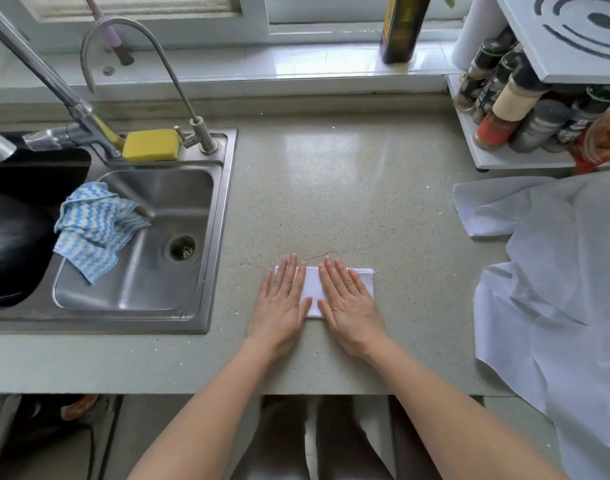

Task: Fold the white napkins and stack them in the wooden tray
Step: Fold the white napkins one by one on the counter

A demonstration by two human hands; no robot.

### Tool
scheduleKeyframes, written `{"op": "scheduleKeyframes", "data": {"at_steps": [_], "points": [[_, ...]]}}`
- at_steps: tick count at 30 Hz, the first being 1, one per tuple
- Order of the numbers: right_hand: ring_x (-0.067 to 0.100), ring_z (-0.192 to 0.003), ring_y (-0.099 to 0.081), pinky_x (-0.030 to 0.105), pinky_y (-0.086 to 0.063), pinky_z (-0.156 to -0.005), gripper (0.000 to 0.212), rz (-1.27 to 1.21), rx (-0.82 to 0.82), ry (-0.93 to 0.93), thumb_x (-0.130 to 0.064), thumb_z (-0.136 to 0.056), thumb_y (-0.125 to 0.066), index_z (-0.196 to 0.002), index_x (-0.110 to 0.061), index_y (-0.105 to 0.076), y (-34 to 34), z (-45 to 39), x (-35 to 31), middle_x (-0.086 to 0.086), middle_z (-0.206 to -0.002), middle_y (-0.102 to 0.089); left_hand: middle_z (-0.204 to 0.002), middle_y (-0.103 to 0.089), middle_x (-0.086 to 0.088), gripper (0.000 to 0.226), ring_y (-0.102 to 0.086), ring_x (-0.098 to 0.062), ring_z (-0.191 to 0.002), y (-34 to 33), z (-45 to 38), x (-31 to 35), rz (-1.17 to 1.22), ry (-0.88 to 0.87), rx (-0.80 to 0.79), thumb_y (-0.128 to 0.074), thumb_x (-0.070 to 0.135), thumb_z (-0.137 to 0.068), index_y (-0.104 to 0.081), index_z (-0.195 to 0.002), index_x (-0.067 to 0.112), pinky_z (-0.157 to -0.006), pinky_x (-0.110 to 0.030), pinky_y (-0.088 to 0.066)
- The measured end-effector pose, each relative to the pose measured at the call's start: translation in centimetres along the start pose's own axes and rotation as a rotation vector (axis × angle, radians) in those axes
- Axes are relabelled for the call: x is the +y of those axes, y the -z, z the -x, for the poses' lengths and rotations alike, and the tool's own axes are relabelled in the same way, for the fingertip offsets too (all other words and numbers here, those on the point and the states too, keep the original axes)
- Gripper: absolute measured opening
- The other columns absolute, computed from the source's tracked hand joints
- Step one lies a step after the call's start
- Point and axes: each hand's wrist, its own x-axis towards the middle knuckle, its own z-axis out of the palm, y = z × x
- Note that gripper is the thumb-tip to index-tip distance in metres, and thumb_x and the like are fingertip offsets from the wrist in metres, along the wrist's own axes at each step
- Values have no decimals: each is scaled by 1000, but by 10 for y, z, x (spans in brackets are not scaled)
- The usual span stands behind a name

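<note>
A small folded white napkin (pixel 312 289) lies flat on the grey countertop (pixel 331 188), near its front edge. My left hand (pixel 283 303) presses on the napkin's left part with straight fingers. My right hand (pixel 348 303) lies flat on its right part, fingers straight too. Only the strip between my hands and the right edge of the napkin show. A loose pile of unfolded white napkins (pixel 553 282) covers the counter at the right and hangs over the front edge. No wooden tray is in view.
A steel sink (pixel 179 289) sits to the left with a blue-and-white cloth (pixel 92 230) inside, a yellow sponge (pixel 151 145) and two faucets behind. A black pan (pixel 9 244) fills the left basin. A spice rack (pixel 515 109) stands back right, a dark bottle (pixel 402 26) on the sill.
</note>
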Motion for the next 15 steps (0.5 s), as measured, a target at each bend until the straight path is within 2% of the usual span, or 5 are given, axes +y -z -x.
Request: {"op": "scheduleKeyframes", "data": {"at_steps": [6,8,10,12,15], "points": [[8,-140,31,26,20,-114,60,-10,-15,-32,-42,-102,-9,-147,-17,22,12,20,44,-2,-153,31,-155,28,2,59,22,-12,-144,6,4,-3,70,69,-6,-11,38,-104,20,-149,17,-119,-31,11],[11,-144,22,26,15,-116,59,10,-54,-1,-38,-103,-13,-151,-16,15,21,20,55,0,-157,24,-162,2,-2,54,-3,-16,-148,14,2,-4,99,106,38,-20,32,-105,-5,-154,15,-119,-32,-8],[20,-146,-6,32,-8,-119,53,-14,-68,0,-30,-102,-26,-152,-12,-15,34,12,54,3,-160,-6,-146,-36,-8,41,-34,-24,-131,26,-5,-4,157,171,114,-38,31,-101,-39,-138,14,-102,-34,-35],[27,-124,-36,33,-34,-98,29,5,-14,28,-20,-98,-36,-125,-11,-42,48,-2,47,7,-136,-40,-123,-52,-7,27,-43,-24,-113,39,-16,-3,194,239,108,-51,29,-95,-51,-118,15,-89,-32,-38],[29,-105,-48,32,-32,-74,11,57,-129,13,-15,-98,-38,-104,-13,-46,67,-23,32,11,-112,-54,-108,-63,-12,14,-51,-29,-106,51,-21,-1,232,388,-57,-54,25,-90,-60,-95,13,-85,-33,-41]]}}
